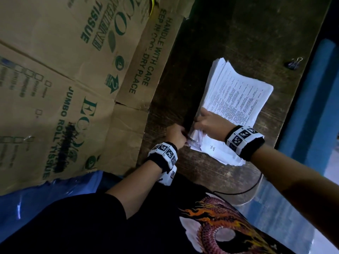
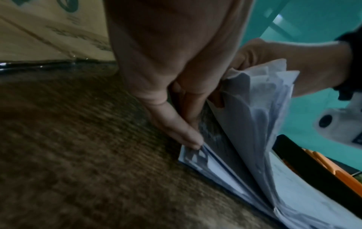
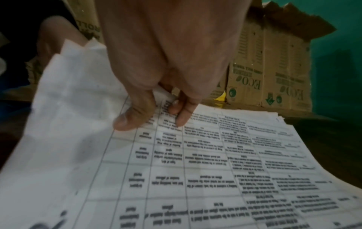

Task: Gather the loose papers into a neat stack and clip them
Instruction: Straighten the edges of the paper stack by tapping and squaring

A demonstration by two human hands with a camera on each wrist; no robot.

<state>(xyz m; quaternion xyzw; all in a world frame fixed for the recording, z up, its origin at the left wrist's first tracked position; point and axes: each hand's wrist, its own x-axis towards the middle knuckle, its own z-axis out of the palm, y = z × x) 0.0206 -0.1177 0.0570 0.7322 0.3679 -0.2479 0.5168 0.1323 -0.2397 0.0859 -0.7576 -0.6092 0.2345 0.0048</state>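
By the cardboard boxes (image 1: pixel 69 74), the left hand (image 1: pixel 177 134) pinches the lower sheets' corner, likely pinning it to the counter (image 1: pixel 238 33). The right hand (image 1: pixel 209 121) curls its fingers (image 3: pixel 184 114) round the papers (image 1: pixel 236 96), lifting upper corners, probably to square them. The binder clip (image 1: pixel 294 63) waits well apart, far right.

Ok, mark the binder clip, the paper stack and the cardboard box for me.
binder clip (image 1: pixel 294 63): head view, on its dark body, lying on the table.
paper stack (image 1: pixel 238 96): head view, on the printed top sheet.
cardboard box (image 1: pixel 60 70): head view, on its printed side panel.
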